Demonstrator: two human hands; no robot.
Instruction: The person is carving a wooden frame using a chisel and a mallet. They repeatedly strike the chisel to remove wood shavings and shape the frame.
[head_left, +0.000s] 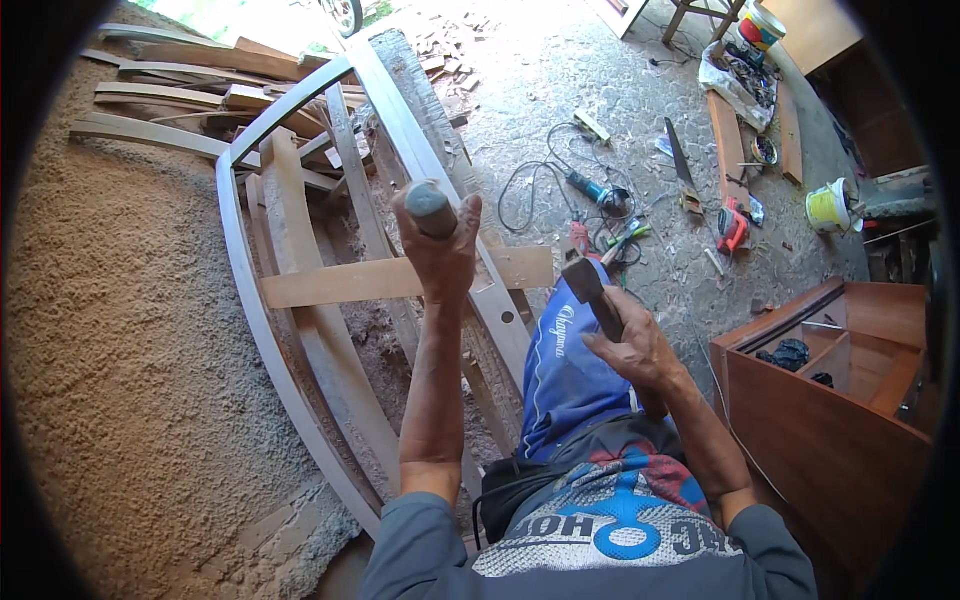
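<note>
Left hand (438, 245) round chisel handle (430, 207)

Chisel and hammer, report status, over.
Left hand grips chisel handle on curved wooden frame. Right hand holds hammer raised. Nothing between them.

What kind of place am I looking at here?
Most likely a woodworking shop: a curved wooden frame under work, sawdust heaped on the floor, and a handsaw and angle grinder lying about.

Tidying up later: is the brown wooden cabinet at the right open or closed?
Open: the cabinet shows bare inner compartments, with dark things lying inside.
</note>
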